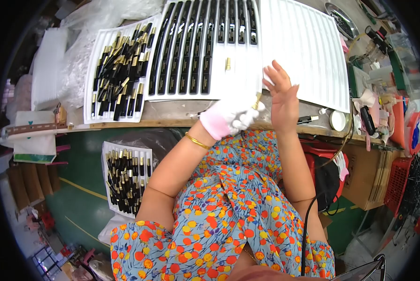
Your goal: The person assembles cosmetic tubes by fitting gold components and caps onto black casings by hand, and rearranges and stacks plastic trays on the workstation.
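Note:
My left hand (235, 114), in a white glove with a pink cuff, is closed at the table's front edge. A gold-coloured cap (257, 100) sticks up from its fingers; whether a tube hangs below it is hidden by the glove. My right hand (283, 96) is bare and raised beside it, palm showing and fingers apart, with nothing in it. Just beyond the left hand is a white ribbed tray (238, 82) with rows of black cosmetic tubes (184, 70). A lone gold-coloured piece (228, 63) lies in its bare part.
To the left, a white tray (89, 100) holds a heap of gold-capped black tubes. A white ribbed tray (308, 51) lies at right, near a round white lid (337, 121) and a black pen-like item (308, 119). Another loaded tray (148, 192) sits lower left.

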